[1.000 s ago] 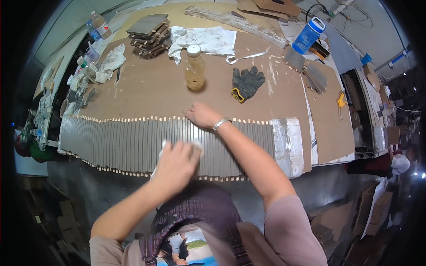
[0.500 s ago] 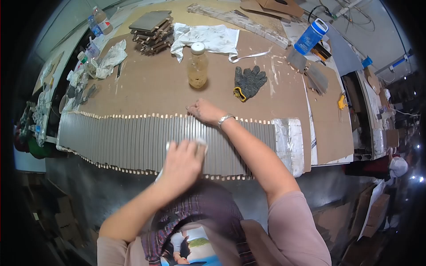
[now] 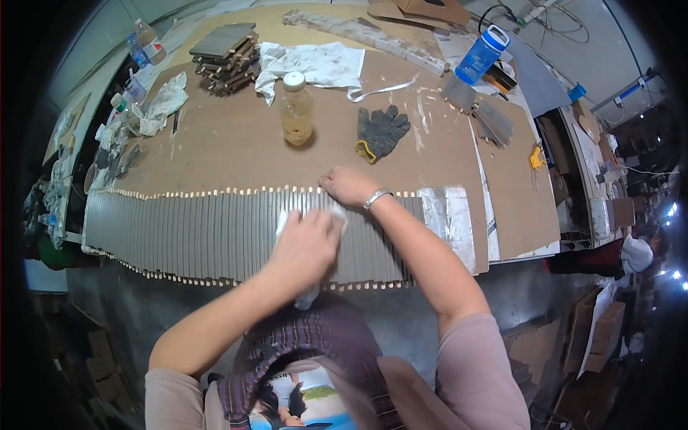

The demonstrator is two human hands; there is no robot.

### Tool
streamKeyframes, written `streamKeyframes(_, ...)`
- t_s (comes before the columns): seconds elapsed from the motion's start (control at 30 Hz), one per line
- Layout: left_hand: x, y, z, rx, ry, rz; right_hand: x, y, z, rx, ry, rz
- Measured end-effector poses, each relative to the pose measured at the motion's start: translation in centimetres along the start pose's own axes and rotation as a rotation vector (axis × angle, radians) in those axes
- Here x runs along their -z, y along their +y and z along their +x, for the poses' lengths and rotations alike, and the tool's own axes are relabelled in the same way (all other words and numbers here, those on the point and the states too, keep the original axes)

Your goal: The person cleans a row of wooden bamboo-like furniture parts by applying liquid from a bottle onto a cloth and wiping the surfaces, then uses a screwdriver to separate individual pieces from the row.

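Observation:
A long row of narrow grey strips (image 3: 179, 236) with pale wooden ends lies side by side along the near part of the table. My left hand (image 3: 308, 244) is closed on a white cloth (image 3: 307, 295) and presses it on the strips right of the middle. Bits of the cloth show around the fingers and hang below the wrist. Farther up, at the strips' far ends, sits my right hand (image 3: 349, 186), its fingers curled together and touching the pale tips. What those fingers pinch, if anything, is hidden.
Beyond the row stand a jar of yellowish liquid (image 3: 297, 115) and a dark glove (image 3: 384, 134). Stacked grey pieces (image 3: 223, 57) and a white cloth sheet (image 3: 315, 66) lie farther back. A silvery wrapped board end (image 3: 448, 222) borders the row; a blue bottle (image 3: 484, 56) stands far right.
My right hand has shifted right along the strips' far ends. My left hand has slid slightly right and nearer the far edge with the cloth. The whole view has shifted a little.

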State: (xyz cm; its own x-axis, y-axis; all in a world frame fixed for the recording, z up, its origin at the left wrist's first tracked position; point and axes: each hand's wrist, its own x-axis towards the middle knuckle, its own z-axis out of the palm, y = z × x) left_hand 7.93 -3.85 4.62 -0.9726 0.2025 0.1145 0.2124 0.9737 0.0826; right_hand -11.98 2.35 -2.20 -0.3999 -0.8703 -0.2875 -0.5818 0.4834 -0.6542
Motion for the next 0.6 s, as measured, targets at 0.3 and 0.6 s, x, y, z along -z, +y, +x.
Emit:
streamKeyframes(0.3, -1.0, -1.1, 1.8, 0.043, 0.034, 0.061, -0.9, 0.8, 0.8, -0.012, 0.054, 0.056)
streamKeyframes(0.6, -0.7, -0.6, 0.2, 0.041, 0.07, -0.025, -1.1, 1.7, 0.5, 0.173, 0.061, -0.107)
